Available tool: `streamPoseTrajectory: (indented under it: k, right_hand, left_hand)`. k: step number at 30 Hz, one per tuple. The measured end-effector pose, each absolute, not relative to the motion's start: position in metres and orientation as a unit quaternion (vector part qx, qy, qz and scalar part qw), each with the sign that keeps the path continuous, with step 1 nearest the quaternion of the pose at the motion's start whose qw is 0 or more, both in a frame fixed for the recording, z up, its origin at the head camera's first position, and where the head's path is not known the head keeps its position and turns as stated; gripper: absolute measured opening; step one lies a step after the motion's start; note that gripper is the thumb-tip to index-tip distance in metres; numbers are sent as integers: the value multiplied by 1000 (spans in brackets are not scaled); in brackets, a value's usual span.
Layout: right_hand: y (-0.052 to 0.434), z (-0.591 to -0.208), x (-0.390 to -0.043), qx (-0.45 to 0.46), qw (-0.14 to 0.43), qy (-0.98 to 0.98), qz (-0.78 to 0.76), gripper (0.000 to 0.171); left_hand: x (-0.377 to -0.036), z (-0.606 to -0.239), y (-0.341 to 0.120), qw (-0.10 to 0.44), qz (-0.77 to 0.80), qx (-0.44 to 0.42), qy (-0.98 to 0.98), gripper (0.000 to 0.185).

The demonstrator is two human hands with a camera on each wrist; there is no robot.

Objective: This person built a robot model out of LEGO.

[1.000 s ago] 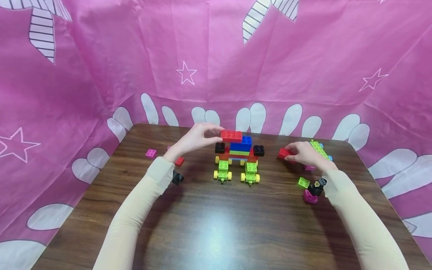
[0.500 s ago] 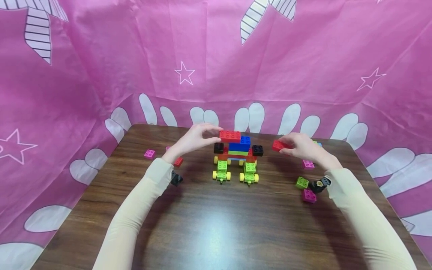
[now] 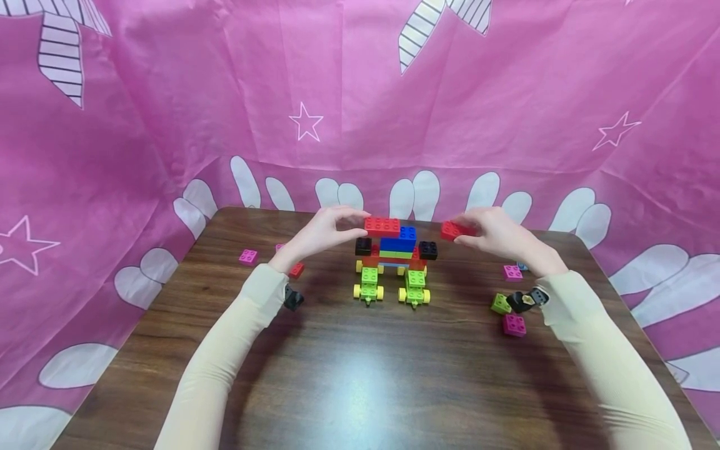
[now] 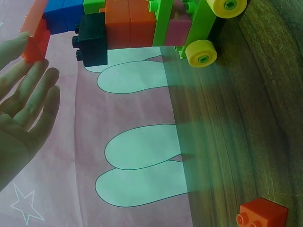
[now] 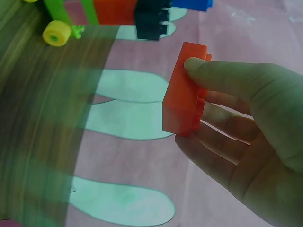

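Observation:
A wheeled brick model (image 3: 394, 262) stands at the middle of the far half of the brown table (image 3: 360, 369). It has two green wheel bases, black side bricks, a blue brick and a long red brick (image 3: 382, 226) on top. My left hand (image 3: 360, 224) pinches the left end of that long red brick (image 4: 35, 38). My right hand (image 3: 460, 231) holds a second red brick (image 3: 453, 230) in the air just right of the model's top, above the black side brick (image 3: 428, 250). In the right wrist view, thumb and fingers grip this red brick (image 5: 182, 92).
Loose bricks lie left of the model: a magenta one (image 3: 249, 256) and a small red one (image 3: 296, 270). On the right lie a green brick (image 3: 500, 304) and two magenta ones (image 3: 515, 325), (image 3: 512, 272). A pink cloth (image 3: 169, 125) walls in the table.
My right hand lifted the red brick off the table at the right and carried it left and up to the model's top. The left hand stayed on the long red brick.

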State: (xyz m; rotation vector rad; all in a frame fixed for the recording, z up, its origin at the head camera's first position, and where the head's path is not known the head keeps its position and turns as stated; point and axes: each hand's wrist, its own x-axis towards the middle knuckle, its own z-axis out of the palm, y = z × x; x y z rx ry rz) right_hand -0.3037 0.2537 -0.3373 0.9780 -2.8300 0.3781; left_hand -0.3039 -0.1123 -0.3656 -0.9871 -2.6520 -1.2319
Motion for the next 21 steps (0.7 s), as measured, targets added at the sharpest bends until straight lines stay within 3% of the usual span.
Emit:
streamPoseTrajectory:
  k: [21]
  right_hand:
    - [218, -309, -289, 378, 82, -913, 131, 37]
  left_hand:
    - [-305, -367, -112, 25, -409, -318, -855, 38]
